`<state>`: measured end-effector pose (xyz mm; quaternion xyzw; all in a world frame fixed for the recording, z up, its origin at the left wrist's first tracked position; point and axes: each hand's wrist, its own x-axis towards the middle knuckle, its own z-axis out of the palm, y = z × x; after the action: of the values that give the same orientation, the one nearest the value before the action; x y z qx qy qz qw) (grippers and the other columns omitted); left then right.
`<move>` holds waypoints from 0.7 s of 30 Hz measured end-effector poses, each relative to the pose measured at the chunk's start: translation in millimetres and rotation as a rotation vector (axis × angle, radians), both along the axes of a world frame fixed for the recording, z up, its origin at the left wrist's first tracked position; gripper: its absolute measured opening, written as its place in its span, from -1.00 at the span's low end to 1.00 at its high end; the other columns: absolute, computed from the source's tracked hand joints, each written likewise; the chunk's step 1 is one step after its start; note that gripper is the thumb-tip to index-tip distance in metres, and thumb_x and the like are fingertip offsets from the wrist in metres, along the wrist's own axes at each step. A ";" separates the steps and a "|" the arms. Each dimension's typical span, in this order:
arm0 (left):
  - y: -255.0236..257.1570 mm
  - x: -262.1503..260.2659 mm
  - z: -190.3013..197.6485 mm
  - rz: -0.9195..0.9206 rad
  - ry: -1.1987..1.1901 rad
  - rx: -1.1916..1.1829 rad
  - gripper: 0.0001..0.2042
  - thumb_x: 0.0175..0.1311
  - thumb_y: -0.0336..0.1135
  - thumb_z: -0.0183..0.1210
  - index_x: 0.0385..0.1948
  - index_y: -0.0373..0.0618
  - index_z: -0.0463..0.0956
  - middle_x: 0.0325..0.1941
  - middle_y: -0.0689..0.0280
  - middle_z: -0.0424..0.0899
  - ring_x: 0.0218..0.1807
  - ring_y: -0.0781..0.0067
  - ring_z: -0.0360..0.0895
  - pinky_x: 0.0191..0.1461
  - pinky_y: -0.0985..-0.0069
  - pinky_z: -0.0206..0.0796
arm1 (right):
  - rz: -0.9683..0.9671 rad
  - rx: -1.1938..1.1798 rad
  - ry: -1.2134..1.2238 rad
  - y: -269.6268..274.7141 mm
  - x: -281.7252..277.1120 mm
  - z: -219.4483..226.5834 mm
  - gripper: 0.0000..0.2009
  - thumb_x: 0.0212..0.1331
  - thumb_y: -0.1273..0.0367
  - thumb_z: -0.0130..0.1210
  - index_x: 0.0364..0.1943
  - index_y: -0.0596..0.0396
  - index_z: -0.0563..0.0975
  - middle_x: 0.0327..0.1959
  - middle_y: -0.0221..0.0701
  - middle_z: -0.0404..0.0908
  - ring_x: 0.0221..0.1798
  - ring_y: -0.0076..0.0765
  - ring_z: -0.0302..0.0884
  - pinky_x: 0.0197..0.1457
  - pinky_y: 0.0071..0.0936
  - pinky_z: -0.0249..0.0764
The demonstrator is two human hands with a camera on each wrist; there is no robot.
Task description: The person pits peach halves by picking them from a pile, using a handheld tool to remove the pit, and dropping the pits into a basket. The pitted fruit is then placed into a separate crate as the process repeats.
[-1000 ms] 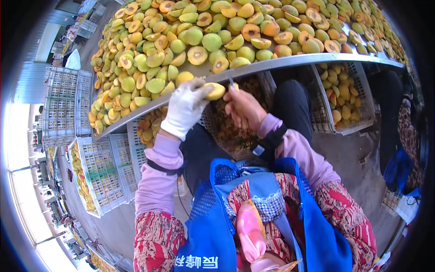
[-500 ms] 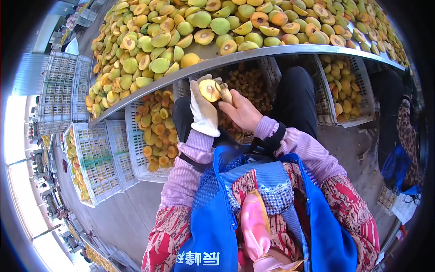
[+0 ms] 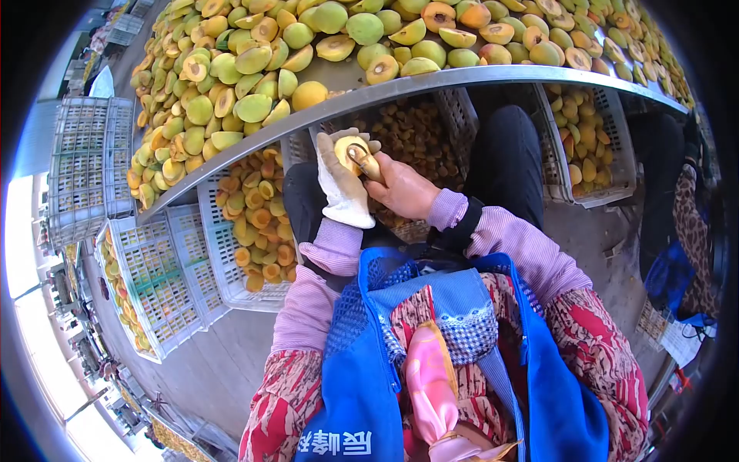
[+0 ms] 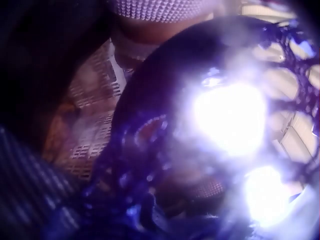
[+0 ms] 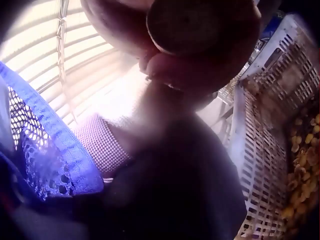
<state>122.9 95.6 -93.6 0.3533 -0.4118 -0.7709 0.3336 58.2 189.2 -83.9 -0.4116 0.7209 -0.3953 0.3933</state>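
Note:
Over the lap, in the head view, my gloved left hand cradles a yellow peach half with its cut face up. My bare right hand grips a small pitting tool, its curved metal loop at the pit hollow in the middle of the fruit. The round butt of the tool's handle shows in the dark right fist in the right wrist view. The left wrist view is glare and blue mesh apron, with the hand hidden there.
A metal-edged table heaped with peach halves curves across the front. Beneath it stand a crate of halves, a crate of small brownish pieces, and a crate of fruit at right. More crates stand at left.
Both hands have drawn back from the table edge to above the lap. The peach half has been turned cut face up, and the tool's loop has moved onto its centre.

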 end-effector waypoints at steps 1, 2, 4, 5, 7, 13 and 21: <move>-0.7 -0.6 -0.6 0.020 -0.011 -0.020 -0.46 0.30 0.15 -0.28 -0.35 -0.24 0.41 -0.45 0.14 0.55 -0.45 0.28 0.54 -0.34 0.41 0.45 | 0.000 0.004 -0.043 -0.8 -0.1 -1.1 -0.66 0.06 0.31 -0.02 -0.19 0.30 0.26 -0.29 0.13 0.47 -0.16 0.17 0.45 -0.10 -0.17 0.38; -0.3 -1.9 2.3 0.031 -0.026 -0.022 -0.48 0.30 0.12 -0.26 -0.40 -0.24 0.42 -0.49 0.12 0.55 -0.51 0.25 0.53 -0.36 0.39 0.45 | -0.002 0.007 -0.046 -1.0 -1.3 -1.4 -0.66 0.06 0.31 -0.02 -0.19 0.30 0.26 -0.29 0.13 0.47 -0.16 0.17 0.45 -0.10 -0.17 0.38; -5.8 -1.2 -0.5 -0.021 -0.023 0.059 -0.49 0.31 0.09 -0.26 -0.42 -0.25 0.42 -0.50 0.11 0.55 -0.51 0.23 0.52 -0.36 0.38 0.45 | 0.070 0.053 -0.036 -1.0 -4.2 -1.1 -0.69 0.00 0.36 -0.02 -0.20 0.29 0.28 -0.31 0.10 0.49 -0.18 0.15 0.47 -0.12 -0.20 0.40; -8.5 -1.0 -0.3 -0.072 -0.015 0.136 -0.51 0.31 0.06 -0.25 -0.43 -0.26 0.43 -0.50 0.09 0.56 -0.52 0.21 0.52 -0.36 0.37 0.45 | 0.069 0.054 -0.038 -0.2 -5.6 -3.0 -0.69 0.00 0.36 -0.02 -0.20 0.29 0.28 -0.31 0.10 0.49 -0.18 0.15 0.47 -0.12 -0.20 0.40; -11.9 -3.0 -0.5 -0.118 -0.042 0.145 -0.53 0.33 0.04 -0.27 -0.43 -0.24 0.39 -0.50 0.11 0.54 -0.49 0.25 0.52 -0.36 0.40 0.45 | 0.078 0.027 -0.091 3.6 -10.0 -9.6 -0.70 -0.03 0.39 -0.01 -0.22 0.27 0.30 -0.35 0.05 0.49 -0.21 0.13 0.48 -0.14 -0.22 0.41; -7.4 -7.1 -12.7 -0.320 -0.249 -0.074 -0.44 0.26 0.23 -0.25 -0.34 -0.17 0.44 -0.44 0.22 0.53 -0.40 0.42 0.48 -0.25 0.52 0.37 | 0.024 -0.045 -0.041 16.8 -18.0 -35.0 -0.73 -0.05 0.41 0.00 -0.24 0.22 0.33 -0.39 0.04 0.48 -0.22 0.13 0.47 -0.16 -0.22 0.39; -3.5 -0.1 -19.3 -0.260 -0.093 0.209 -0.60 0.28 0.02 -0.20 -0.18 -0.13 0.40 -0.27 0.22 0.52 -0.26 0.38 0.48 -0.24 0.47 0.38 | -0.224 0.104 -0.699 20.8 -27.3 -13.4 -0.70 0.06 0.26 0.06 -0.22 0.12 0.31 -0.60 -0.36 0.44 -0.71 -0.46 0.39 -0.73 -0.47 0.30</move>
<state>122.9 92.1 -112.9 0.3650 -0.3865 -0.8291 0.1731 30.9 210.0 -97.2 -0.1498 0.6028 -0.5152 0.5905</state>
